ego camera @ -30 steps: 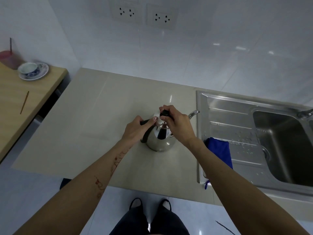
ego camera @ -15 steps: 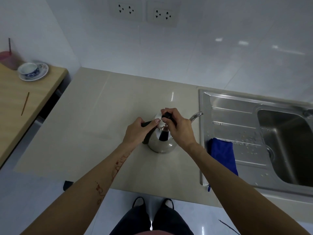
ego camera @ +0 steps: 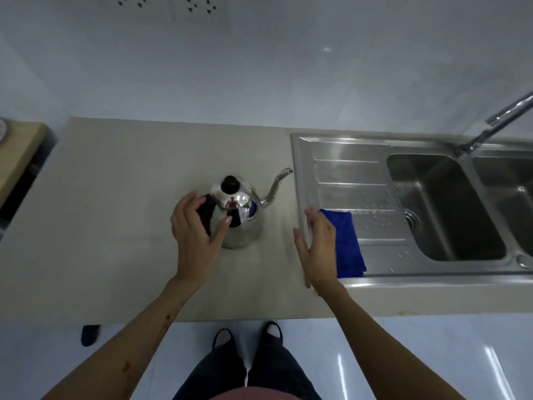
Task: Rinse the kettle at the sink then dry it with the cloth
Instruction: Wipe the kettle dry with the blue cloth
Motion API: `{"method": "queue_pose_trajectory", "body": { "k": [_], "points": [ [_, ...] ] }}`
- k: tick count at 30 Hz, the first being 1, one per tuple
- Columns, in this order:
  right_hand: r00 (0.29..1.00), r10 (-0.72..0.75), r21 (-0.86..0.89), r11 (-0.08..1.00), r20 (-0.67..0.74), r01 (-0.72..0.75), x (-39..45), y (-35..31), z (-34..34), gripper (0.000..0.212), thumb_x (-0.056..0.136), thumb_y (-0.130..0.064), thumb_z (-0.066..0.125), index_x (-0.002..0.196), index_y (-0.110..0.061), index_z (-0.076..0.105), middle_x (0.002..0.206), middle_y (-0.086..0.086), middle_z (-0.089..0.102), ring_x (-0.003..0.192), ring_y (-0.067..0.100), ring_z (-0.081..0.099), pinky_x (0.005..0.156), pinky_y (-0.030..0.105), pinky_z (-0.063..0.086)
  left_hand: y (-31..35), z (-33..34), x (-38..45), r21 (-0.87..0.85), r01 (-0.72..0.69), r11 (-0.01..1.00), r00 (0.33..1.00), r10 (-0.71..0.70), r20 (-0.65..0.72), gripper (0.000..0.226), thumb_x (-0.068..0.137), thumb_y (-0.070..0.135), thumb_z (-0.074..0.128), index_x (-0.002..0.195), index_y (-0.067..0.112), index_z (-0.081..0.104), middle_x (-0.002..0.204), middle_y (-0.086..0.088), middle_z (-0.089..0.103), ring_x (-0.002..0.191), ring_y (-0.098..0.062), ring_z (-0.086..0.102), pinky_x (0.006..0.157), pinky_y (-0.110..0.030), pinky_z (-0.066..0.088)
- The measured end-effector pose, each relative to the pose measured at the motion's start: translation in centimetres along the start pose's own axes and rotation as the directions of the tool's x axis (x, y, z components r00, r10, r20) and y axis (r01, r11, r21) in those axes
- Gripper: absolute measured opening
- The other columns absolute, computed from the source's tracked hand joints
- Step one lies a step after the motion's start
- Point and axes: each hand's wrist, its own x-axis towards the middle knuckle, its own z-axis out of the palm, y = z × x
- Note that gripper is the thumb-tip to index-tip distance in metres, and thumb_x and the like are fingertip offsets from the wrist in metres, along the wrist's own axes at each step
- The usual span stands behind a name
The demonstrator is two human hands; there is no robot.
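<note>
A shiny steel kettle (ego camera: 243, 226) stands upright on the beige counter (ego camera: 115, 197), lid on with its black knob (ego camera: 230, 184), and its thin spout (ego camera: 277, 184) points right toward the sink. My left hand (ego camera: 193, 229) is cupped loosely around the black handle with fingers spread and the thumb against the kettle body. My right hand (ego camera: 318, 249) hovers flat and open over the sink's left rim, holding nothing. It partly covers the folded blue cloth (ego camera: 347, 243) on the drainboard.
The steel sink (ego camera: 346, 168) has a ribbed drainboard with water drops and a deep basin (ego camera: 450, 209) to its right. The tap (ego camera: 496, 122) reaches in from the upper right. A wooden table (ego camera: 20, 151) stands at far left. Wall sockets (ego camera: 199, 5) are above.
Both hands were pinched on the kettle's lid knob. Now the right hand has moved off to the sink rim by the cloth, the left has opened beside the handle, and the view has shifted right.
</note>
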Motion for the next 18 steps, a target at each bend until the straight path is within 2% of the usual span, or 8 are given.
{"method": "queue_pose_trajectory", "body": {
  "k": [2,5,8,11,15,18],
  "points": [
    [0.995,0.100,-0.217,0.972,0.021,-0.094,0.2,3.8,-0.7,0.055,0.097,-0.037,0.057,0.146,-0.019,0.041,0.158,0.008,0.034,0.147,0.031,0.027,0.120,0.051,0.025,0.0,0.7,-0.9,0.041,-0.070,0.997,0.997,0.068,0.034,0.068,0.089,0.039,0.060,0.139,-0.001,0.036,0.149,-0.019,0.034,0.138,-0.031,0.029,0.116,-0.048,0.022],
    [0.965,0.241,-0.422,0.890,0.107,-0.175,1.1,7.5,-1.3,0.065,0.096,-0.048,0.052,0.153,-0.029,0.027,0.165,0.011,0.013,0.150,0.040,0.011,0.121,0.057,0.015,0.1,1.4,-1.1,0.040,-0.009,0.999,0.999,0.007,0.038,0.071,0.093,0.040,0.053,0.146,-0.001,0.029,0.155,-0.018,0.028,0.146,-0.030,0.017,0.118,-0.055,0.012],
    [0.918,0.340,-0.536,0.823,0.202,-0.187,2.1,9.4,-1.2,0.070,0.096,-0.056,0.046,0.155,-0.039,0.012,0.166,0.009,-0.005,0.149,0.045,-0.001,0.120,0.061,0.008,-0.2,1.7,-1.1,0.088,0.003,0.996,0.999,-0.006,0.035,0.066,0.096,0.036,0.051,0.148,0.003,0.027,0.157,-0.015,0.025,0.149,-0.028,0.013,0.121,-0.050,0.005],
    [0.904,0.364,-0.544,0.816,0.224,-0.194,2.6,10.0,-0.5,0.067,0.096,-0.057,0.042,0.154,-0.044,0.009,0.166,0.007,-0.008,0.149,0.046,-0.003,0.117,0.063,0.011,-0.3,1.7,-1.1,0.126,0.001,0.992,1.000,-0.005,0.031,0.063,0.098,0.032,0.051,0.149,0.004,0.026,0.158,-0.014,0.023,0.149,-0.026,0.011,0.122,-0.035,-0.003],
    [0.910,0.368,-0.589,0.784,0.190,-0.194,2.9,9.9,0.1,0.060,0.100,-0.038,0.043,0.154,-0.040,0.014,0.166,0.009,-0.002,0.147,0.045,0.008,0.113,0.063,0.019,-0.1,1.8,-1.1,0.149,0.008,0.989,1.000,-0.010,0.013,0.063,0.098,0.036,0.046,0.149,0.004,0.026,0.157,-0.014,0.024,0.149,-0.028,0.013,0.120,-0.029,-0.005],
    [0.920,0.344,-0.627,0.763,0.189,-0.156,3.2,9.8,-0.4,0.069,0.095,-0.014,0.054,0.151,-0.033,0.019,0.164,0.015,0.003,0.140,0.045,0.019,0.111,0.062,0.027,0.1,1.7,-1.0,0.177,0.005,0.984,1.000,-0.007,0.006,0.062,0.099,0.035,0.045,0.149,0.004,0.027,0.157,-0.014,0.026,0.148,-0.029,0.015,0.121,-0.030,-0.002]
  ]
}}
